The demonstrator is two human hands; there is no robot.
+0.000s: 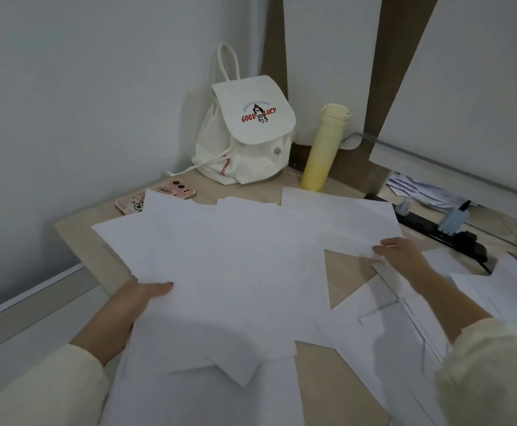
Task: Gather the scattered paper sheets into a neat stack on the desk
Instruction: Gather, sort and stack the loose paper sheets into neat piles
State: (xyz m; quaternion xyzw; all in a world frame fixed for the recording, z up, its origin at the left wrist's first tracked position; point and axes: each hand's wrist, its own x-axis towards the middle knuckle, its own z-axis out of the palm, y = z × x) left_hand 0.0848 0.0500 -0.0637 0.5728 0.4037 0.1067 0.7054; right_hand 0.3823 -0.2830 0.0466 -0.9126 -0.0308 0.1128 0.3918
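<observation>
Several white paper sheets lie fanned and overlapping across the light wooden desk. My left hand grips the left edge of the big loose bunch, thumb on top, fingers hidden underneath. My right hand pinches the near corner of one sheet at the back right. More sheets lie spread under my right forearm and toward the desk's right side.
A white backpack stands in the back corner against the wall, a yellow bottle beside it. A pink phone lies at the back left, partly under paper. A black power strip with cables runs along the right.
</observation>
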